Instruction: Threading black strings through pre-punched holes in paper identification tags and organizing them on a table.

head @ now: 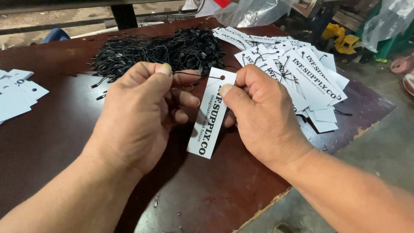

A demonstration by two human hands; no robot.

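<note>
The right hand pinches a white paper tag between thumb and fingers, holding it tilted just above the dark worktop. The left hand, fingers curled closed, grips a thin black string whose end reaches the tag's punched hole. Beyond the right hand lies a heap of strung tags. Behind the left hand sits a pile of black strings; plain white tags lie at the far left edge.
</note>
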